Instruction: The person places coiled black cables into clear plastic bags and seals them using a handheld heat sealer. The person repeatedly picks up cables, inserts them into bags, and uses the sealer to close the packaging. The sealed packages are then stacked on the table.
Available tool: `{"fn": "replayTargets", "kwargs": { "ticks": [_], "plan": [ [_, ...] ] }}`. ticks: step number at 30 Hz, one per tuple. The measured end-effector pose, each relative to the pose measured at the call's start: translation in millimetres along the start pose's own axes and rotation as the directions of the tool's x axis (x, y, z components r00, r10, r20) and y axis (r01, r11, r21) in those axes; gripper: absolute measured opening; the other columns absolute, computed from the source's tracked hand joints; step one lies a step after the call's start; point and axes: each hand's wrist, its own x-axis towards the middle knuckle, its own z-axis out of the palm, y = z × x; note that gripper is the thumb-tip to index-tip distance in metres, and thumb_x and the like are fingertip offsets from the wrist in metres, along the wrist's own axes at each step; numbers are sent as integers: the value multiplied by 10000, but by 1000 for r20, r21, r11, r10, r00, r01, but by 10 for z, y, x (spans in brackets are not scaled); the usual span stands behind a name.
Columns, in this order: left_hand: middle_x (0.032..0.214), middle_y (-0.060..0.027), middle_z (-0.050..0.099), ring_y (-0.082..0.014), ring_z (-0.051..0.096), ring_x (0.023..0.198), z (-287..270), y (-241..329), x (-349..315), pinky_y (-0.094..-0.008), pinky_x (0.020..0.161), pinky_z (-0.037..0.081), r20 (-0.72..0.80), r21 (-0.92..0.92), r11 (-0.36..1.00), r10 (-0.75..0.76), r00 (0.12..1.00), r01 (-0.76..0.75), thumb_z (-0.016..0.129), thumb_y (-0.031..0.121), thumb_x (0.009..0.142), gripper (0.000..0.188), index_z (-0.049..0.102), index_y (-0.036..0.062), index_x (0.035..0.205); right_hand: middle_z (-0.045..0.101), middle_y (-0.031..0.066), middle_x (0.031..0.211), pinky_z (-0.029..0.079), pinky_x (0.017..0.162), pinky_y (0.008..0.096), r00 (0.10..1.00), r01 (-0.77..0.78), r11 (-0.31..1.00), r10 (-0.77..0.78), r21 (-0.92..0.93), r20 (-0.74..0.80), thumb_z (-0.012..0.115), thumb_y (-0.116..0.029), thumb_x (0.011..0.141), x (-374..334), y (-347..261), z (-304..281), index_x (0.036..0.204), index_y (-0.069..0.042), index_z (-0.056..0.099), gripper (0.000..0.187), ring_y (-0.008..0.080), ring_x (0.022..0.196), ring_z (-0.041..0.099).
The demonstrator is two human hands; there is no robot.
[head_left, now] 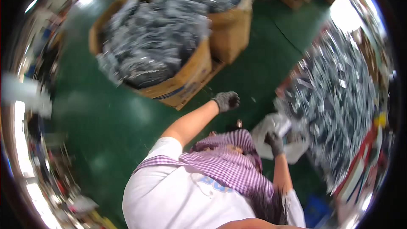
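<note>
My left hand [227, 101], in a grey knitted glove, hangs in front of me over the green floor with its fingers curled in. No object shows in it. On the right, my other gloved hand, my right hand [274, 142], is closed on a white plastic bag [294, 150] at its upper edge. The bag hangs partly open beside my apron, and something pale and shiny shows at its mouth; blur hides what it is. Right next to the bag lies a large heap of shiny grey-blue plastic packets [335, 97].
Ahead to the left, a big cardboard box [186, 82] overflows with grey plastic-wrapped packets [157, 38]. A second full cardboard box [231, 32] stands behind it. Shelving and clutter line the far left. A red edge [360, 161] borders the heap at right.
</note>
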Motion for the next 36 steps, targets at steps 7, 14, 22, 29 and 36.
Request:
{"fn": "replayTargets", "kwargs": {
  "ticks": [7, 14, 22, 29, 36],
  "plan": [
    [795, -83, 591, -216, 570, 754, 515, -23, 233, -377, 688, 495, -223, 341, 924, -98, 970, 172, 536, 228, 802, 154, 549, 79, 837, 571, 63, 780, 452, 658, 286, 625, 390, 819, -571, -421, -532, 556, -301, 791, 678, -208, -1160, 944, -37, 524, 307, 144, 719, 543],
    [915, -77, 550, -183, 512, 869, 1399, 8, 1356, -326, 699, 477, -392, 754, 602, 93, 915, 261, 529, 336, 803, 310, 531, 77, 973, 580, 197, 873, 425, 713, 335, 587, -134, 936, -190, -325, -787, 518, -375, 787, 754, -879, -1753, 973, -11, 546, 410, 300, 814, 558],
    [1031, -110, 546, -213, 503, 935, 2182, -71, 3008, -303, 767, 407, -270, 961, 66, 37, 962, 268, 364, 610, 765, 681, 492, 30, 1098, 471, 188, 1128, 339, 877, 336, 521, -233, 969, 58, -77, -852, 377, -550, 793, 1066, -601, -1543, 1136, 10, 446, 661, 289, 1033, 450],
    [1101, -92, 527, -222, 494, 996, 2854, -285, 3001, -361, 856, 379, -577, 728, 455, 5, 816, 512, 387, 725, 655, 817, 458, 92, 1167, 518, 44, 1040, 377, 807, 269, 359, 476, 717, 370, 509, -857, 505, -431, 793, 1335, -915, -1251, 1091, -69, 497, 468, 161, 893, 480],
    [1214, -84, 418, -256, 389, 1105, 2717, -110, 3233, -398, 912, 287, -576, 73, 886, -337, 744, 458, 315, 637, 746, 751, 378, 52, 1214, 502, 61, 1045, 356, 808, 268, 343, 449, 708, 427, 546, -837, 521, -521, 749, 1548, -427, -1037, 1113, 3, 472, 640, 172, 910, 445]
  ]
}}
